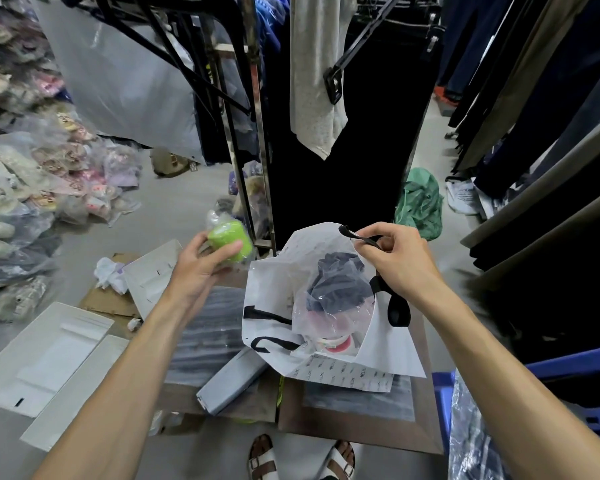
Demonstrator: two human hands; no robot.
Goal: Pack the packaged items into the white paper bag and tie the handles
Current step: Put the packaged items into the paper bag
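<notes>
A white paper bag (271, 289) with black ribbon handles stands open on a low table (361, 424) in front of me. Inside it lies a clear plastic package holding dark blue cloth (336, 282), with a pink and white item (336, 342) under it. My right hand (400, 261) pinches the bag's far black handle (361, 237) and holds the mouth up. Left of the bag, my left hand (201, 265) grips a bright green item wrapped in clear plastic (231, 242), held just above the table's far left corner.
A grey flat package (232, 382) and striped packaged cloth (205, 327) lie on the table. White flattened bags (45, 358) and cardboard lie on the floor at left, beside heaps of bagged goods (32, 188). Clothes racks hang ahead and right. A blue crate (568, 393) stands at right.
</notes>
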